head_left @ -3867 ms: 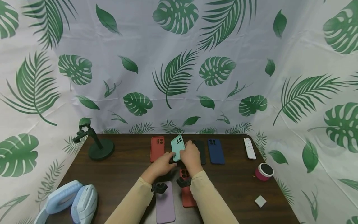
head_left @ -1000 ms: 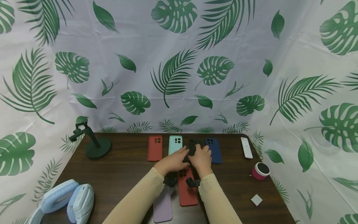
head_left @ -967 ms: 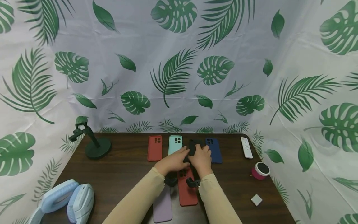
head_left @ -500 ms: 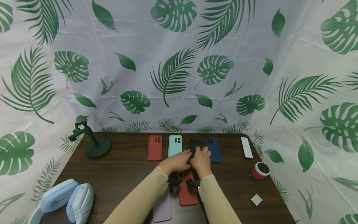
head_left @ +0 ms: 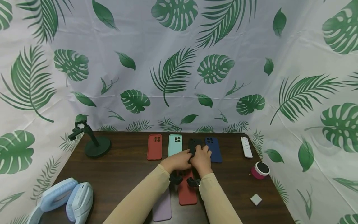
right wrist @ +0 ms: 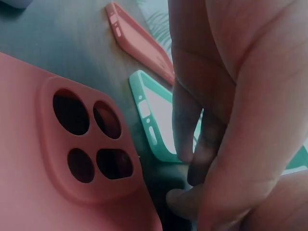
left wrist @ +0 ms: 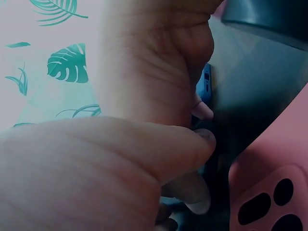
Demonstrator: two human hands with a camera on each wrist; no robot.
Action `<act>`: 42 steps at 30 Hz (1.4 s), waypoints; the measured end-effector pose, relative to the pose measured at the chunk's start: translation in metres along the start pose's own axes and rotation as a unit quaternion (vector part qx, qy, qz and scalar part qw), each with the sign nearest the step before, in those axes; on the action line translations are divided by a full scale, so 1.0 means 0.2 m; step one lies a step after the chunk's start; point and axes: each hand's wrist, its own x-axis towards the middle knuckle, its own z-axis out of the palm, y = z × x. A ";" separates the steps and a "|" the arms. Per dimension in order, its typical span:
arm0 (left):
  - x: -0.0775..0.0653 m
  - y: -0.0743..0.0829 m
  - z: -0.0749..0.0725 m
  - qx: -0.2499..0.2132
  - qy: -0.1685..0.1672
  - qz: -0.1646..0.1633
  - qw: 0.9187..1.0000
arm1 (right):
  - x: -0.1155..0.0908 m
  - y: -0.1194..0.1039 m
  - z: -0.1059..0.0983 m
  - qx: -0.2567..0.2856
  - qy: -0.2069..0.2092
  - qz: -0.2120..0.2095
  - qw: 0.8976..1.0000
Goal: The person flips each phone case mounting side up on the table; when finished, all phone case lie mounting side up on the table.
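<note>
A black phone case [head_left: 195, 143] lies in the back row on the table, its near half covered by both hands. From the left, my left hand [head_left: 179, 161] grips its near end, with the thumb [left wrist: 192, 144] on top in the left wrist view. My right hand [head_left: 202, 160] holds the same end from the right, fingers curled over the edge. Just left of it are a mint phone case [head_left: 175, 144] and a red phone case [head_left: 154, 147]; a blue one [head_left: 213, 150] lies to the right. Under the wrists is another red phone case [head_left: 187, 189].
A purple phone case [head_left: 162, 207] lies partly under the left sleeve. Blue headphones [head_left: 67, 199] sit front left, a dark green stand [head_left: 97, 146] back left. On the right are a white remote [head_left: 246, 147], a pink jar [head_left: 260, 170] and a small white square [head_left: 255, 199].
Earliest, both hands held the mint case tilted up; it now lies flat in the row. They moved right to the black case, and the left hand has since closed in beside the right.
</note>
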 end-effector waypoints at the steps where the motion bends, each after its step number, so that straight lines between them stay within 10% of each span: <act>1: 0.00 0.00 0.00 0.000 0.000 0.001 1.000 | 0.00 0.00 0.00 0.003 -0.002 0.001 1.000; 42: 0.00 0.01 -0.03 -0.006 0.029 0.041 0.999 | -0.03 0.05 -0.15 0.082 0.001 -0.010 0.997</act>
